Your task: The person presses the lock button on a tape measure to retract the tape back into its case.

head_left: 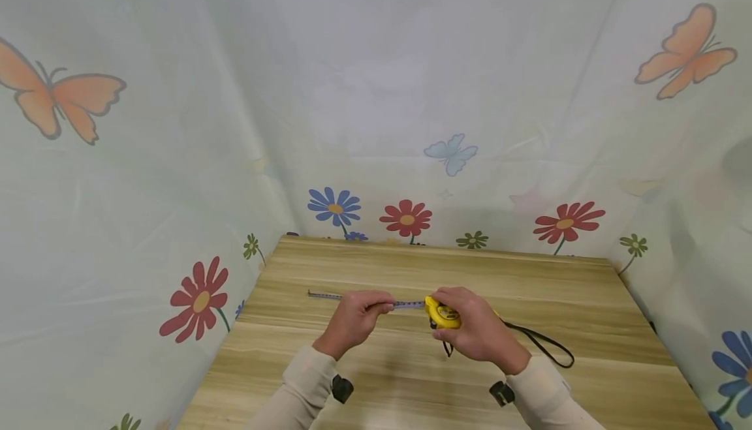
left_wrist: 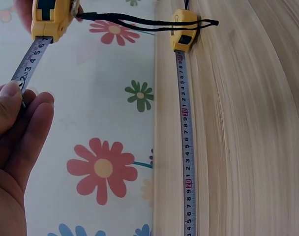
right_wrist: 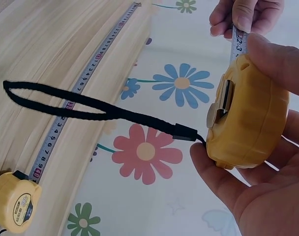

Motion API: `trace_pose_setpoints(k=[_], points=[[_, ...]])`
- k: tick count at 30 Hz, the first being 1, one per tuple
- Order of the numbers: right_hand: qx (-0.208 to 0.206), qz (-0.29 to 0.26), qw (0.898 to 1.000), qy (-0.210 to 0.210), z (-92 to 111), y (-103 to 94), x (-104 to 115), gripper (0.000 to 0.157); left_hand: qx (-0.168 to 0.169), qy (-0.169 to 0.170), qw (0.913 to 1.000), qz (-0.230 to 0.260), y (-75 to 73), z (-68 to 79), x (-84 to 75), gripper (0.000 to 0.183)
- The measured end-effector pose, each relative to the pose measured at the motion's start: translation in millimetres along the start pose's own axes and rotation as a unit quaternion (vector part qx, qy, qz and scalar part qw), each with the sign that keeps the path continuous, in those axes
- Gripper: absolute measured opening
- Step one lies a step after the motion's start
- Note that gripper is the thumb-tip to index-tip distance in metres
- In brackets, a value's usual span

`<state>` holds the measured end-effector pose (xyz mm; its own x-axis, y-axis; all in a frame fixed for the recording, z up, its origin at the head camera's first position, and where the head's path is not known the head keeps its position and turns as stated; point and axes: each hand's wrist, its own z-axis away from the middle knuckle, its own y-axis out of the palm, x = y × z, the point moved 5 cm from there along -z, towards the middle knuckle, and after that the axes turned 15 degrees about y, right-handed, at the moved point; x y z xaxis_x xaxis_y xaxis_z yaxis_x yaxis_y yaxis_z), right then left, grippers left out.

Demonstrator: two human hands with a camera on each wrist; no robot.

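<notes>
My right hand [head_left: 474, 325] grips a yellow tape measure [head_left: 443, 314] with a black strap [right_wrist: 90, 105]. A short length of its blade [left_wrist: 33, 60] is pulled out, the numbers near its end showing. Between thumb and fingers, my left hand [head_left: 355, 318] pinches the end of that blade. A second yellow tape measure [right_wrist: 15, 202] lies on the table, mostly hidden behind my right hand in the head view. Its long blade [left_wrist: 186, 147] is drawn out along the tabletop to past the 40 mark, the hooked end [head_left: 310, 293] lying left of my left hand.
The wood-grain table [head_left: 364, 365] has its far edge against a white cloth printed with flowers and butterflies [head_left: 376, 104]. More cloth hangs at both sides. A black strap loop [head_left: 549, 346] from the lying tape measure rests right of my right hand.
</notes>
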<state>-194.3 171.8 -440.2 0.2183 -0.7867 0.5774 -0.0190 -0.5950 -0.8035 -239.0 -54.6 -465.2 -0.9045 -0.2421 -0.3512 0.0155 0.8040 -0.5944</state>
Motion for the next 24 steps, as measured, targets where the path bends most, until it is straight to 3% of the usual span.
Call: trace_pose_setpoints(k=[14,24], points=[[0.004,-0.006,1.000,0.008,-0.3,0.7,1.7,0.059,-0.010,0.012,0.9996,-0.024,2.2,-1.8,-1.0,0.012],[0.004,-0.011,1.000,0.009,0.8,1.9,1.8,0.058,0.000,-0.010,0.9998,-0.017,4.7,-1.1,0.1,0.012]])
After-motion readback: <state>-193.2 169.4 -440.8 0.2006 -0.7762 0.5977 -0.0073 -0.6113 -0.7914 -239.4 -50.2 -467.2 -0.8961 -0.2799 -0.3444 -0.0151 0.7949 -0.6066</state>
